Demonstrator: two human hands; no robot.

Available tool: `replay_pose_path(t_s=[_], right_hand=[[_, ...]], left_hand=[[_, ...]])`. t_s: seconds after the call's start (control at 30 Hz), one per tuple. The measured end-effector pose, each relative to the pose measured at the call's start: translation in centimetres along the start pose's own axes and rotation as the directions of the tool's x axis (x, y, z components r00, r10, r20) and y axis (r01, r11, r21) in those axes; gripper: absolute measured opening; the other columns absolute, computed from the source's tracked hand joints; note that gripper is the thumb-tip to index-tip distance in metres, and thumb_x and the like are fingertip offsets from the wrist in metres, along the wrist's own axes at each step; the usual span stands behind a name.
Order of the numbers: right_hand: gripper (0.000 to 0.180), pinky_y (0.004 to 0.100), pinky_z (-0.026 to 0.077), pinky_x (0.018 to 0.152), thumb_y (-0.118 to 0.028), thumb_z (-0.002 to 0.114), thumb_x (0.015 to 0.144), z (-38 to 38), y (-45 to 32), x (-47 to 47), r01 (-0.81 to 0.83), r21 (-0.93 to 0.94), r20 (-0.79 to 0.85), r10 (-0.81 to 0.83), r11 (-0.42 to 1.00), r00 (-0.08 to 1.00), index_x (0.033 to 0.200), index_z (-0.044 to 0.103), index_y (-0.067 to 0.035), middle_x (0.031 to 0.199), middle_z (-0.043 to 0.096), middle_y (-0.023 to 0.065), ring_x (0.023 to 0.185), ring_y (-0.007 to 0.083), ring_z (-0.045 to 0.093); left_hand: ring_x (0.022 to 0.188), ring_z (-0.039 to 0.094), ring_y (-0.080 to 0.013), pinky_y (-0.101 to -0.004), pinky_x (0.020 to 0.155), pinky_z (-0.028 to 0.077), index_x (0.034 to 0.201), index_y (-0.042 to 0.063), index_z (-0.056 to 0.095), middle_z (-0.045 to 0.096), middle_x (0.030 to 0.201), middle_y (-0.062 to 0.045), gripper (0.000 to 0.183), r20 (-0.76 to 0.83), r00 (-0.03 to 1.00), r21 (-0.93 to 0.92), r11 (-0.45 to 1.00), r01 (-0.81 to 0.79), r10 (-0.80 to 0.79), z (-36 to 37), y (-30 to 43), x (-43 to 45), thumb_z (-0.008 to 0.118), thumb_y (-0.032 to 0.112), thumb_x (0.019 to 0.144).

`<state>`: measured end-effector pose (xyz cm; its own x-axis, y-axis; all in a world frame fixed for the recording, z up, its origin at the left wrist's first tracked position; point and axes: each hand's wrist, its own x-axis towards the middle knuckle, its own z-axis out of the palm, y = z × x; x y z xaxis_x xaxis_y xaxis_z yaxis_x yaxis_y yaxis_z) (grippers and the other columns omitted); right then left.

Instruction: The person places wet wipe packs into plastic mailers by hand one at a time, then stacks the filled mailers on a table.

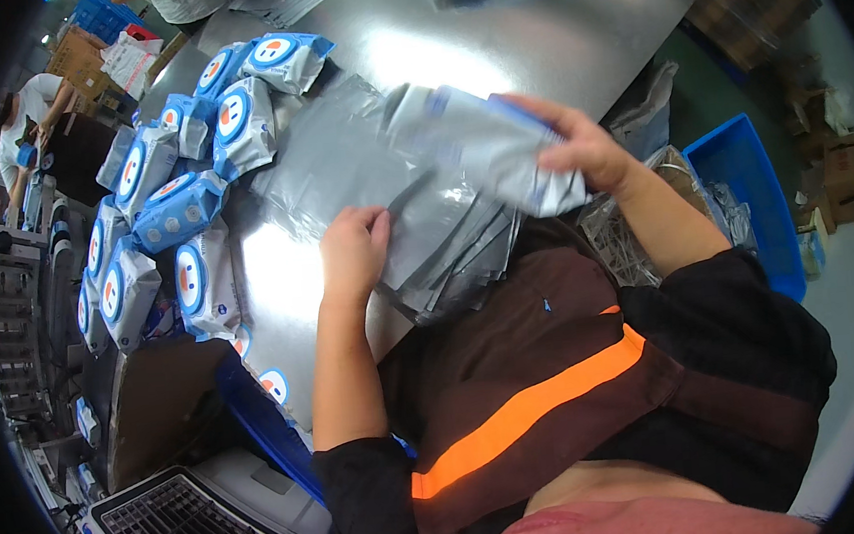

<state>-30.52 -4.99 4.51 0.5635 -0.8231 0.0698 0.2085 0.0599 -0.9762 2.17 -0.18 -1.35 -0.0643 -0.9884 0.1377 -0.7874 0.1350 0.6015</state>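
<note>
My right hand (584, 145) grips the end of a silver-and-blue soft pack (489, 149), blurred and held above a pile of grey plastic bags (444, 243). Fingers bent, my left hand (356, 246) rests at the left edge of that pile; whether a bag is pinched in it cannot be told. More thin grey bags (335, 150) lie spread on the metal table beyond it. To the left stand and lean several white-and-blue soft packs (235, 120) with round blue-ringed lids.
The metal table (559, 38) reaches away ahead. A blue plastic bin (778, 239) stands to the right, and a grey appliance with a black grille (200, 533) at lower left. A co-worker in a white shirt (32, 125) is at far left, beside machinery (15, 292).
</note>
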Motion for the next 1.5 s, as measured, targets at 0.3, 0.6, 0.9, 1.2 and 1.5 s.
replay_pose_path(t_s=[0.3, 0.6, 0.9, 1.2, 1.5], right_hand=[[0.070, 0.0453, 0.049, 0.092, -0.038, 0.079, 0.073, 4.1, 3.1, 0.9, 0.293, -0.915, 0.215, -0.280, 0.277, 0.936, 0.138, 0.057, -0.024, 0.129, 0.056, 0.0216, 0.111, 0.0381, 0.060], [0.100, 0.0466, 0.044, 0.102, -0.031, 0.088, 0.064, 6.9, 1.3, 1.3, 0.212, -0.908, 0.242, 0.038, 0.362, 0.970, 0.151, 0.040, -0.019, 0.138, 0.044, 0.0253, 0.123, 0.0453, 0.049], [0.106, 0.0404, 0.047, 0.099, -0.031, 0.090, 0.056, 7.4, 2.5, 13.1, 0.394, -0.914, 0.363, -0.242, 0.092, 0.900, 0.148, 0.041, -0.012, 0.143, 0.048, 0.0219, 0.123, 0.0377, 0.055], [0.078, 0.0408, 0.051, 0.091, -0.024, 0.086, 0.065, 9.8, 5.0, 11.9, 0.025, -0.815, 0.062, 0.045, 0.579, 0.997, 0.134, 0.051, -0.009, 0.113, 0.067, 0.0162, 0.106, 0.0333, 0.065], [0.046, 0.0457, 0.052, 0.082, -0.017, 0.069, 0.077, 6.8, 8.1, 10.5, -0.186, -0.906, -0.215, -0.035, 0.380, 0.976, 0.123, 0.061, -0.012, 0.102, 0.070, 0.0176, 0.098, 0.0382, 0.066]], left_hand=[[0.085, 0.062, -0.0336, -0.0397, 0.078, 0.050, 0.100, 0.001, 0.067, 0.065, 0.094, -0.015, 0.013, -0.398, 0.917, -0.120, 0.991, -0.058, 0.005, 2.0, -0.1, -0.1, 0.062, 0.011, 0.095], [0.104, 0.054, -0.0377, -0.0466, 0.090, 0.044, 0.135, 0.001, 0.051, 0.056, 0.112, -0.019, 0.065, -0.623, 0.769, 0.178, 0.983, -0.042, 0.145, 2.0, 1.9, -1.6, 0.074, 0.015, 0.075], [0.114, 0.048, -0.0413, -0.0508, 0.099, 0.038, 0.154, 0.010, 0.030, 0.047, 0.125, -0.025, 0.101, -0.400, 0.915, 0.197, 0.972, 0.131, -0.042, 3.1, 0.6, -3.0, 0.080, 0.022, 0.068], [0.079, 0.061, -0.0359, -0.0468, 0.084, 0.043, 0.151, -0.007, 0.026, 0.063, 0.081, -0.017, 0.083, -0.480, 0.876, 0.106, 0.987, 0.122, -0.056, 2.0, 0.2, -4.7, 0.064, 0.010, 0.080], [0.057, 0.059, -0.0284, -0.0400, 0.060, 0.047, 0.148, -0.008, 0.028, 0.061, 0.065, -0.008, 0.077, -0.289, 0.928, -0.219, 0.959, 0.177, -0.237, 1.5, 1.7, -8.6, 0.062, 0.009, 0.082]])
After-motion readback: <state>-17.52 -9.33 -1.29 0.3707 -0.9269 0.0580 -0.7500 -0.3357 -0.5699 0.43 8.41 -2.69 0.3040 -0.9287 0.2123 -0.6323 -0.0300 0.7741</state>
